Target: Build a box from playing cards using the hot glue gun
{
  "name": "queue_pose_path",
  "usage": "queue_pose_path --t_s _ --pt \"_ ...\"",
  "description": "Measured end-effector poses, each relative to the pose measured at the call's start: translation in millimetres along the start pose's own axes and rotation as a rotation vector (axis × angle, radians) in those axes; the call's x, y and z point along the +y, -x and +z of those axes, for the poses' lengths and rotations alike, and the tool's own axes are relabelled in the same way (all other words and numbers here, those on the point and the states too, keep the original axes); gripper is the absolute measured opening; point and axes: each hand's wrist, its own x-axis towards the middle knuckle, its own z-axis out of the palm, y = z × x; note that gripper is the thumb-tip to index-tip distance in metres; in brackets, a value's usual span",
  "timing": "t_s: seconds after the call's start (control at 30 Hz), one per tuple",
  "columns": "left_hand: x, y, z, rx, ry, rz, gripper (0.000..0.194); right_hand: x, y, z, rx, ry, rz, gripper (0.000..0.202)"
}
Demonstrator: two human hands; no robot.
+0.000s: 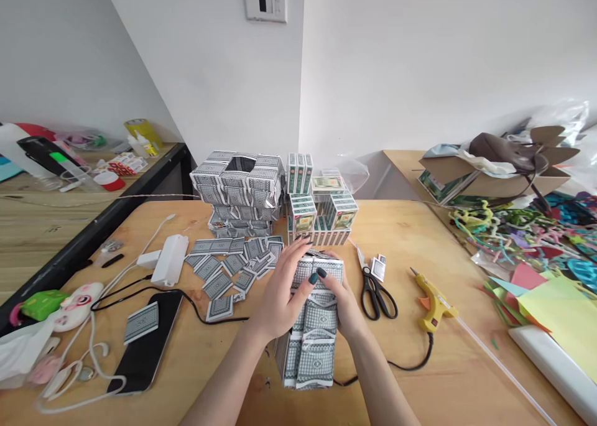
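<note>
Pale walls rise beyond the far edge of the wooden surface, one bearing a white wall plate; a black-edged table stands beyond the left edge.

There's just one camera here, worn on the worker's head, looking forward and down over the two forearms, which come in from the bottom edge. The left hand and right hand are close beneath it, a little below mid-picture. It faces a wall that fills the top, with the worktable spread below. The view is wide enough to catch a side table at left and craft stems at right.
</note>
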Motion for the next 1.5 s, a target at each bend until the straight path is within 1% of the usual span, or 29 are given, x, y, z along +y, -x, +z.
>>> queue_pose_path --t_s 0.1,0.23,0.37,0.47,0.53,0.67,0.73,1.0,1.17,1.3,1.43,1.5 --pt "5 0 -0.4 -0.035 0.057 -0.026 0.046 1 0 -2 -0.029 -0.031 0.012 0.048" --pt "9 0 1.2 -0.015 0.055 -0.058 0.041 0 -2 -5 -0.097 -0.118 0.033 0.04" --pt "13 -1 1.3 -0.018 0.055 -0.027 0.04 -6 -2 -5 -0.09 -0.122 0.021 0.029" --pt "16 0 0.7 -0.032 0.038 -0.037 0.043 -12 -1 -3 -0.107 -0.108 0.008 0.024" --pt "17 1 1.1 -0.038 0.023 -0.019 0.045 -13 1 -1 -0.082 -0.091 -0.011 0.023" --pt "21 3 3.3 -0.045 -0.014 0.026 0.044 -9 4 3 0.025 -0.051 -0.057 0.02" --pt "22 4 4.4 -0.046 -0.032 0.029 0.043 -7 4 4 0.045 -0.035 -0.056 0.021" --pt "27 5 9.9 -0.021 -0.03 0.013 0.042 -6 5 5 0.084 0.015 -0.093 0.023" --pt "26 5 12.3 -0.031 -0.033 0.013 0.041 -6 6 6 0.09 0.028 -0.078 0.024" --pt "30 4 10.2 -0.045 -0.057 -0.004 0.041 -6 7 5 0.086 0.04 -0.075 0.024" --pt "35 4 5.7 -0.11 -0.082 -0.036 0.048 -6 8 4 0.089 0.063 -0.068 0.025" --pt "32 4 5.0 -0.137 -0.01 -0.039 0.057 -6 7 3 0.086 0.044 -0.052 0.028"
